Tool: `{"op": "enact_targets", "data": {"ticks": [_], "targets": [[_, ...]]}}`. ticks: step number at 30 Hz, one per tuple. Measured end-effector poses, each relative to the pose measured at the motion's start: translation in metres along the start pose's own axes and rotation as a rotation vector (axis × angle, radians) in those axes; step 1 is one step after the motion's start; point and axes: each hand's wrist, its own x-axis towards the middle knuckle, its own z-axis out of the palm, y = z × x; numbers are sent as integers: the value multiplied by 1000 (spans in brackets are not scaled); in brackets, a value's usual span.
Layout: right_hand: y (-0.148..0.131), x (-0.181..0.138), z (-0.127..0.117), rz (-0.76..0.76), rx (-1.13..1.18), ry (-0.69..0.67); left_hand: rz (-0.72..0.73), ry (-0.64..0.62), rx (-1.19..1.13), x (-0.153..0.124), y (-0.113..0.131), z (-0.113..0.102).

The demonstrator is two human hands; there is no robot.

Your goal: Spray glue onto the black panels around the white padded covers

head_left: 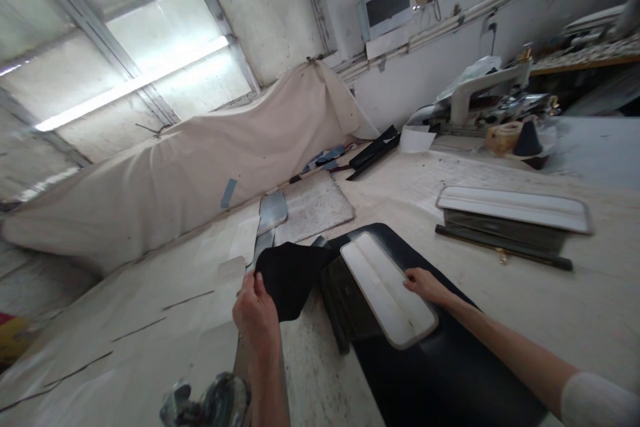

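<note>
My left hand (256,310) is closed in a pinch on the edge of a black fabric piece (293,277), holding it just above the worktable (165,320). My right hand (425,283) rests with its fingers pressed on the right edge of a white-topped flat block (387,290). That block lies on a dark box, which sits on a large black sheet (440,373) spread over the table.
A second white-topped block (515,210) lies at the right. A grey board (313,207) and a metal strip (273,213) lie beyond the fabric. A cloth-covered bulk (200,167) fills the far left. A sewing machine (493,97) and tape roll stand at the back right.
</note>
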Motion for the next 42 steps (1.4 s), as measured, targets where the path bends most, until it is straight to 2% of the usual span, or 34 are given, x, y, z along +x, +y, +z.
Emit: {"op": "enact_targets", "data": {"ticks": [13, 25, 28, 30, 33, 35, 38, 40, 42], "targets": [[0, -16, -3, 29, -134, -8, 4, -1, 1, -1, 0, 0], [-2, -27, -4, 3, -94, 10, 22, -29, 9, 1, 0, 1], [-16, -29, -6, -49, -10, 54, 21, -48, 6, 4, -1, 2], [-36, -27, -5, -109, 105, 48, 27, -63, -8, 8, 0, 0], [-76, -24, 4, -169, 367, -76, 38, -68, -25, 4, 6, -9], [-102, -23, 11, -169, 569, -221, 113, -65, -63, -15, 11, -15], [-124, -22, 18, -145, 805, -414, 405, -128, -223, -74, 7, -11], [-126, -22, 22, -98, 920, -490, 551, -261, -307, -126, -6, 4], [-121, -24, 26, -49, 970, -529, 594, -230, -341, -175, -25, 26]]}}
